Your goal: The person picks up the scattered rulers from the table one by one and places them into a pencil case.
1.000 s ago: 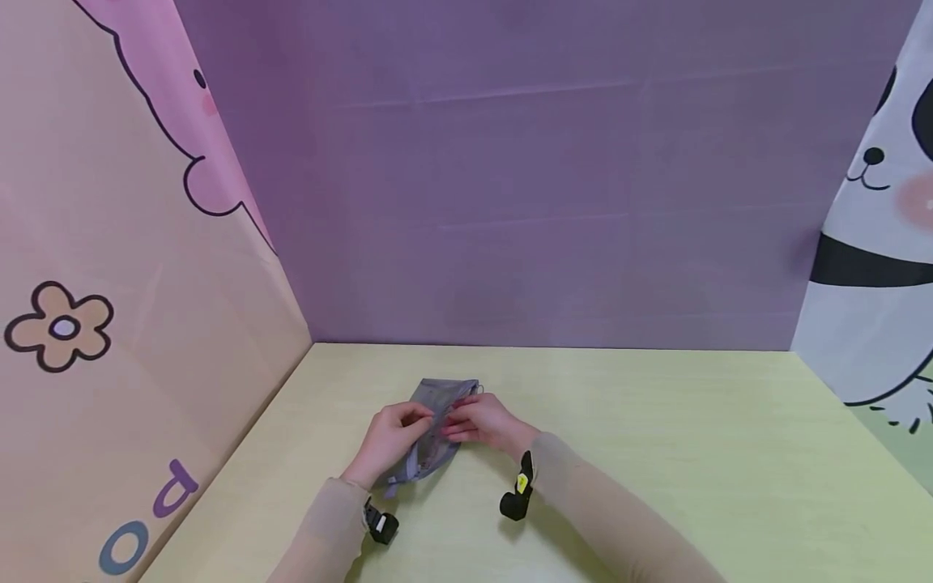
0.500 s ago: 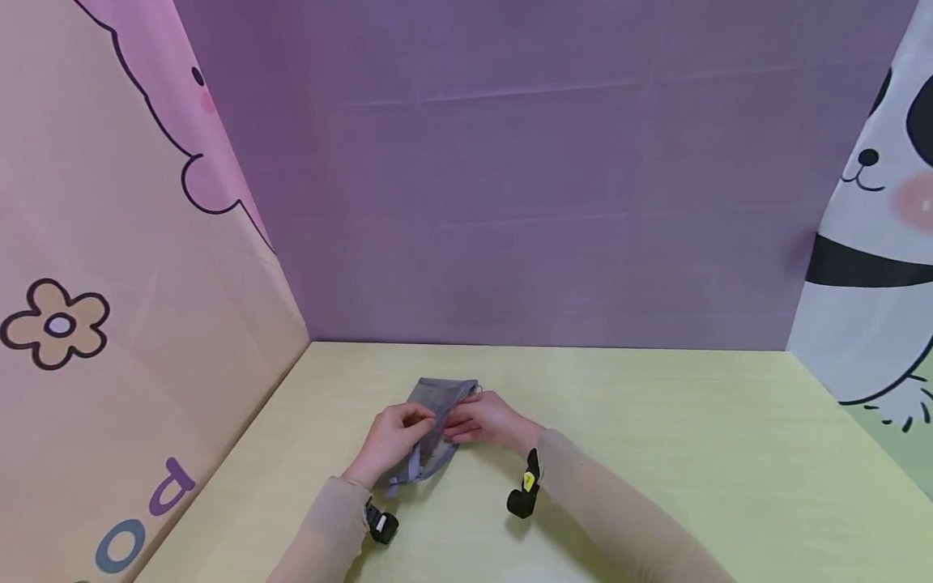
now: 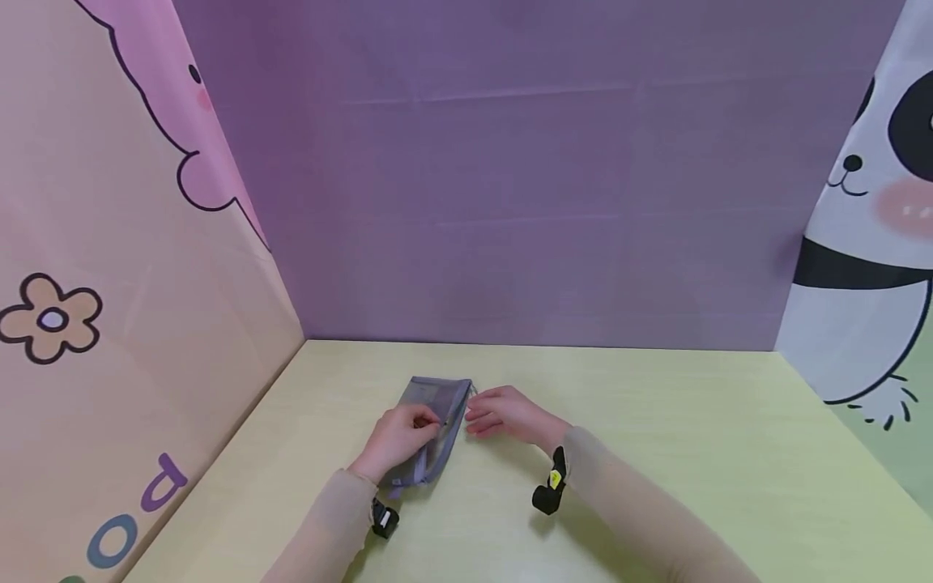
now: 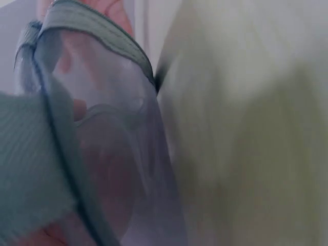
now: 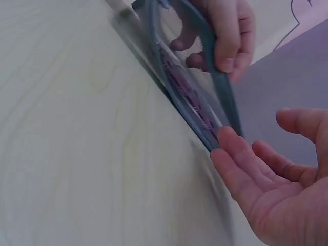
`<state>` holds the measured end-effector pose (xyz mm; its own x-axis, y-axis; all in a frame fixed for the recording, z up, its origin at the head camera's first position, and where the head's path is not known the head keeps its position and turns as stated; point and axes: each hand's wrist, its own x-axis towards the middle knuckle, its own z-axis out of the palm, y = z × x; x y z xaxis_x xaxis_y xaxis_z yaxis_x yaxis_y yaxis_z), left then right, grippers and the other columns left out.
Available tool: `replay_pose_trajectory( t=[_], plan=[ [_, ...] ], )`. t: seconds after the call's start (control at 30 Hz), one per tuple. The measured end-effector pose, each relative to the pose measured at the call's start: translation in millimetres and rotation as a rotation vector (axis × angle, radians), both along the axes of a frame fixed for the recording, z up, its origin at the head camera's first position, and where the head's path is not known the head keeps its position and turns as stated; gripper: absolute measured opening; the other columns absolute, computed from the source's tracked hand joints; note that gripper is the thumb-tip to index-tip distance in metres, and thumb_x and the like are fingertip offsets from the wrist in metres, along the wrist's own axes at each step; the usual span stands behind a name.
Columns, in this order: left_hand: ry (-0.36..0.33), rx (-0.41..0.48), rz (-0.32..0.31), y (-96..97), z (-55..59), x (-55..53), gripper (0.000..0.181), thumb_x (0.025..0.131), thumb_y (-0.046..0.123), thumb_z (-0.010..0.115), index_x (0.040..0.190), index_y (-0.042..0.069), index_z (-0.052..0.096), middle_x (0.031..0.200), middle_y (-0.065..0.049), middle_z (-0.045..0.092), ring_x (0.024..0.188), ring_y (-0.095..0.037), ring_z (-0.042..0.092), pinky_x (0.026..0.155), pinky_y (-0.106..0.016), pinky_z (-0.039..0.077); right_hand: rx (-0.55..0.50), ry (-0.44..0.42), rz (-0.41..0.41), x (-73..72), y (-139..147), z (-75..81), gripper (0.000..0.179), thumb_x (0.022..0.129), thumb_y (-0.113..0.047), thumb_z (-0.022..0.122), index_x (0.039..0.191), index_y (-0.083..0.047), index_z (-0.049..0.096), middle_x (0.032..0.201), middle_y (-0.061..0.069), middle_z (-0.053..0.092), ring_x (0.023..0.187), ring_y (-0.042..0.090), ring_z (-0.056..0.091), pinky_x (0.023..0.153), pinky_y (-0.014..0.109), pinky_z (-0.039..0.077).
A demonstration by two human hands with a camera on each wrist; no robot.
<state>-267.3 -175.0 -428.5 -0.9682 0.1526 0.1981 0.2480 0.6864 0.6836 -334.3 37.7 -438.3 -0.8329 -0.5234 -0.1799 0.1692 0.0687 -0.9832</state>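
A grey-purple see-through mesh pouch stands open on the table, left of centre in the head view. My left hand pinches one edge of its mouth between thumb and fingers, holding the sides apart. In the right wrist view, a flat item with dark reddish markings shows inside the pouch; its kind is unclear. Just right of the mouth is my right hand, fingers extended and holding nothing, fingertips close to the pouch's edge. The left wrist view shows the pouch's fabric-bound rim close up.
The pale wood-look table extends to the right of both hands. A purple backdrop rises behind it, with printed panels on the left and right. Both wrists carry small black cameras.
My right hand has drawn out of the pouch's mouth and moved a little to the right, its fingers now empty. My left hand keeps its grip on the pouch's edge.
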Motion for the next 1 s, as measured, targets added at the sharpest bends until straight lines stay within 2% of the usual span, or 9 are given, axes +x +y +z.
replay_pose_trajectory(
  t=[0.13, 0.3, 0.43, 0.57, 0.7, 0.77, 0.93, 1.0],
  plan=[
    [-0.007, -0.074, -0.017, 2.8, 0.4, -2.3, 0.005, 0.086, 0.014, 0.071, 0.086, 0.009, 0.072, 0.076, 0.006, 0.063, 0.067, -0.010, 0.054, 0.063, -0.031, 0.046, 0.024, 0.043, -0.013, -2.0, 14, 2.8, 0.042, 0.095, -0.017, 0.060, 0.123, 0.013, 0.053, 0.104, 0.019, 0.065, 0.089, 0.027, 0.069, 0.081, 0.039, 0.054],
    [-0.019, -0.133, -0.061, -0.4, -3.7, -3.4, 0.004, 0.085, 0.013, 0.073, 0.087, 0.010, 0.071, 0.077, 0.005, 0.063, 0.068, -0.011, 0.053, 0.062, -0.032, 0.047, 0.116, 0.126, -0.040, -5.4, 37, 0.5, 0.041, 0.094, -0.020, 0.061, 0.122, 0.009, 0.056, 0.108, 0.019, 0.065, 0.093, 0.029, 0.068, 0.080, 0.039, 0.054],
    [-0.013, -0.188, -0.083, -2.9, -4.1, -3.6, 0.006, 0.083, 0.015, 0.075, 0.083, 0.012, 0.070, 0.076, 0.006, 0.062, 0.067, -0.011, 0.053, 0.062, -0.032, 0.047, 0.229, 0.221, -0.073, -5.9, 56, 2.8, 0.039, 0.095, -0.021, 0.060, 0.121, 0.007, 0.058, 0.112, 0.018, 0.066, 0.095, 0.029, 0.068, 0.079, 0.039, 0.054],
    [-0.013, -0.248, -0.082, -4.3, -3.2, -3.1, 0.012, 0.083, 0.022, 0.076, 0.080, 0.013, 0.069, 0.074, 0.007, 0.061, 0.065, -0.011, 0.052, 0.060, -0.032, 0.045, 0.360, 0.332, -0.137, -7.8, 72, 0.2, 0.035, 0.093, -0.021, 0.064, 0.117, 0.004, 0.061, 0.105, 0.010, 0.067, 0.089, 0.024, 0.067, 0.075, 0.037, 0.052],
    [-0.037, -0.279, -0.102, -5.0, -2.9, -2.7, 0.015, 0.087, 0.028, 0.072, 0.082, 0.014, 0.071, 0.075, 0.007, 0.063, 0.063, -0.011, 0.051, 0.057, -0.031, 0.044, 0.517, 0.489, -0.196, -9.5, 87, -6.4, 0.031, 0.090, -0.021, 0.067, 0.113, 0.001, 0.064, 0.100, 0.004, 0.066, 0.088, 0.021, 0.063, 0.077, 0.037, 0.050],
    [-0.059, -0.287, -0.125, -4.9, -2.0, -3.1, 0.016, 0.089, 0.028, 0.069, 0.085, 0.013, 0.073, 0.076, 0.007, 0.064, 0.062, -0.011, 0.050, 0.057, -0.030, 0.043, 0.574, 0.535, -0.216, -9.3, 93, -8.3, 0.030, 0.090, -0.020, 0.068, 0.112, 0.000, 0.064, 0.101, 0.005, 0.066, 0.091, 0.022, 0.063, 0.080, 0.038, 0.049],
    [-0.162, -0.326, -0.200, -4.4, 9.5, -6.9, 0.017, 0.091, 0.027, 0.066, 0.089, 0.012, 0.074, 0.075, 0.004, 0.062, 0.062, -0.013, 0.047, 0.056, -0.030, 0.039, 0.601, 0.565, -0.208, -8.6, 106, -6.6, 0.034, 0.090, -0.019, 0.066, 0.116, 0.003, 0.062, 0.110, 0.015, 0.064, 0.100, 0.031, 0.062, 0.087, 0.044, 0.048],
    [-0.166, -0.343, -0.208, -0.3, 18.8, -9.4, 0.022, 0.093, 0.030, 0.064, 0.099, 0.011, 0.073, 0.085, -0.001, 0.066, 0.070, -0.015, 0.054, 0.061, -0.033, 0.044, 0.611, 0.576, -0.196, -8.6, 112, -4.5, 0.037, 0.091, -0.019, 0.065, 0.119, 0.005, 0.060, 0.116, 0.019, 0.062, 0.106, 0.035, 0.060, 0.091, 0.047, 0.046]
  ],
)
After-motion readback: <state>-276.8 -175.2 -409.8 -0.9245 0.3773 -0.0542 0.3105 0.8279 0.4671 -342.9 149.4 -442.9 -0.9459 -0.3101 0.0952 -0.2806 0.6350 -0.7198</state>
